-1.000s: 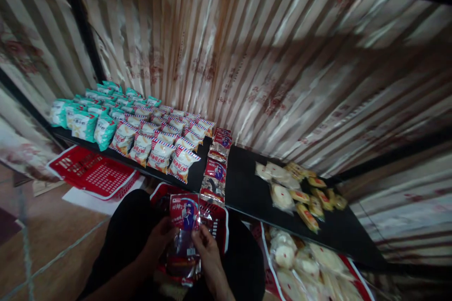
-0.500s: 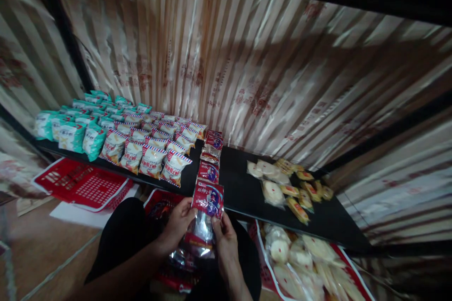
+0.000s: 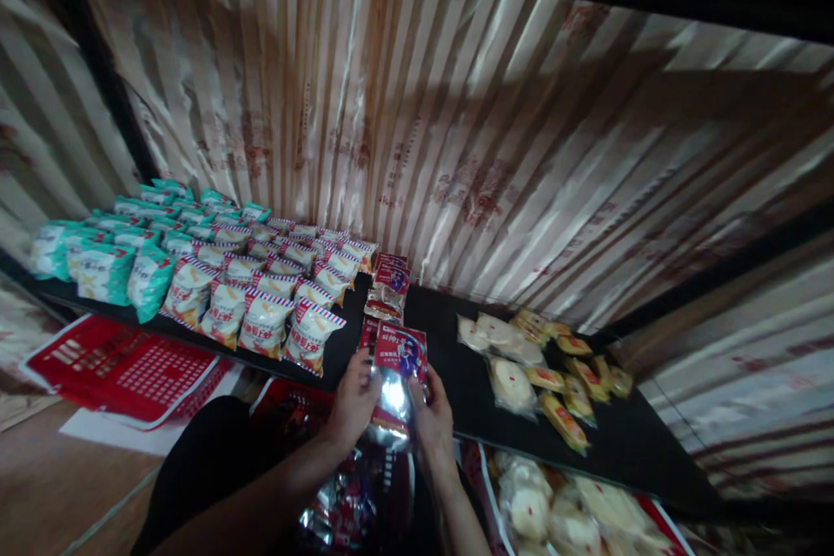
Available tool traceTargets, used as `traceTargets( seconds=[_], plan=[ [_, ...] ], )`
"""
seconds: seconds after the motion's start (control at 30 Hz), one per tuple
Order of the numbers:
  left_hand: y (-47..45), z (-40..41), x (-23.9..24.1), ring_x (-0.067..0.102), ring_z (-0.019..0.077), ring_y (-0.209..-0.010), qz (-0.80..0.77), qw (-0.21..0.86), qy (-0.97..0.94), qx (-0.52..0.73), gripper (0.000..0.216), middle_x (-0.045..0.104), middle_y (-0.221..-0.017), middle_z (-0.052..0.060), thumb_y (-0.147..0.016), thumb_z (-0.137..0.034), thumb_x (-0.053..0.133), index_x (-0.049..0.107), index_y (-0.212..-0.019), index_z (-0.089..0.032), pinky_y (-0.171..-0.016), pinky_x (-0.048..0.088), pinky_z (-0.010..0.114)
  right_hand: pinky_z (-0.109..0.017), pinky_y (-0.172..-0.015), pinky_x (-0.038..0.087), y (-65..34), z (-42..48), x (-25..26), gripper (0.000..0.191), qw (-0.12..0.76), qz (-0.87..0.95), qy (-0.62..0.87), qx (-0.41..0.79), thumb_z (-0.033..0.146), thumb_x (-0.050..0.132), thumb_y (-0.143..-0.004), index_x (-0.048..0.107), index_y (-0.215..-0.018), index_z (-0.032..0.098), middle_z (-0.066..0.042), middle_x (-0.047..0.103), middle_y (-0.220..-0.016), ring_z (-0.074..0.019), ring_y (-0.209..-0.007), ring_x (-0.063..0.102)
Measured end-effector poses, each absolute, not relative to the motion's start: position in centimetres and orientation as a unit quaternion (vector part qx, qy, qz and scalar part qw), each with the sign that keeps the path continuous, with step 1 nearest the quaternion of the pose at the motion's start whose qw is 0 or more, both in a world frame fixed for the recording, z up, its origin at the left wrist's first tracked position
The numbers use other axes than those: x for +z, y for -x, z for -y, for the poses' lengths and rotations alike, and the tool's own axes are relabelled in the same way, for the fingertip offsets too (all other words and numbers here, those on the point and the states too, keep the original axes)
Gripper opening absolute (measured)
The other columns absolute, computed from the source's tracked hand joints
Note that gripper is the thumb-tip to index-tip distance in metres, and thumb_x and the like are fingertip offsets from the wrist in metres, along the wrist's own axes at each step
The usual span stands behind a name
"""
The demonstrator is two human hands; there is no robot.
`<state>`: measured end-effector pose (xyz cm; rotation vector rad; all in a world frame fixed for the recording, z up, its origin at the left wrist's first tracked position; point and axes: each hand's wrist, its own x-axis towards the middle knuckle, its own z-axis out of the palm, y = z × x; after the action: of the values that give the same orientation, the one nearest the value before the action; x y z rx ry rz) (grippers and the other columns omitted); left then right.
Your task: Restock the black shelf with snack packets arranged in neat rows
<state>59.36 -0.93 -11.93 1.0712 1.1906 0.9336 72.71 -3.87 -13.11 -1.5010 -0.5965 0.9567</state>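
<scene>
A shiny red-and-purple snack packet [image 3: 399, 365] with a silver lower part is held upright at the shelf's front edge. My left hand [image 3: 354, 400] grips its left side, and my right hand [image 3: 433, 413] pinches the right side with the thumb in front. Behind it, a row of similar red packets [image 3: 389, 281] runs back along the black shelf [image 3: 443, 330]. The held packet partly covers the nearest one in that row. Below my hands, a red basket [image 3: 264, 404] contains several more shiny packets [image 3: 342, 499].
White chip bags [image 3: 266, 321] and teal bags [image 3: 105, 272] stand in rows on the left. Flat pale packaged breads [image 3: 512, 384] and yellow-wrapped cakes [image 3: 564, 421] lie on the right. Red baskets [image 3: 147, 369] are below, one with packaged breads [image 3: 529, 508]. A pleated curtain [image 3: 391, 104] hangs behind.
My hands have lifted the packet up and slightly right, toward the shelf. The basket's packets beneath show more. The view has shifted a little, with the left-hand bags now farther left and lower.
</scene>
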Motion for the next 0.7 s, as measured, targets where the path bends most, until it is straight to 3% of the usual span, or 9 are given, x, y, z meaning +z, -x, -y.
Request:
traceTargets(
  seconds=[0.27, 0.47, 0.7],
  plan=[
    [-61.1, -3.5, -10.9, 0.053, 0.0176, -0.112, -0.58, 0.409, -0.602, 0.366, 0.04, 0.055, -0.119, 0.009, -0.076, -0.008, 0.05, 0.059, -0.114, -0.014, -0.101, 0.04, 0.027, -0.03, -0.07, 0.049, -73.9, -4.7, -12.8, 0.067, 0.572, 0.331, 0.685, 0.306, 0.052, 0.06, -0.069, 0.053, -0.125, 0.016, -0.007, 0.071, -0.093, -0.0214, -0.079, 0.066],
    [-61.7, -5.9, -12.0, 0.048, 0.0215, -0.116, -0.622, 0.343, -0.624, 0.328, 0.043, 0.055, -0.12, 0.011, -0.075, -0.007, 0.048, 0.059, -0.116, -0.013, -0.104, 0.037, 0.033, -0.033, -0.073, 0.046, -73.8, -7.5, -13.4, 0.055, 0.434, 0.403, 0.78, 0.202, 0.048, 0.049, -0.077, 0.057, -0.12, 0.015, -0.011, 0.07, -0.095, -0.0249, -0.084, 0.065],
    [-61.6, -5.7, -13.1, 0.046, 0.0222, -0.117, -0.631, 0.296, -0.653, 0.297, 0.045, 0.053, -0.121, 0.008, -0.074, -0.008, 0.048, 0.057, -0.118, -0.016, -0.103, 0.035, 0.032, -0.038, -0.088, 0.04, -73.1, -8.2, -14.1, 0.057, 0.4, 0.441, 0.789, 0.153, 0.038, 0.048, -0.077, 0.052, -0.125, 0.008, -0.019, 0.061, -0.114, -0.0309, -0.106, 0.054]
  ],
)
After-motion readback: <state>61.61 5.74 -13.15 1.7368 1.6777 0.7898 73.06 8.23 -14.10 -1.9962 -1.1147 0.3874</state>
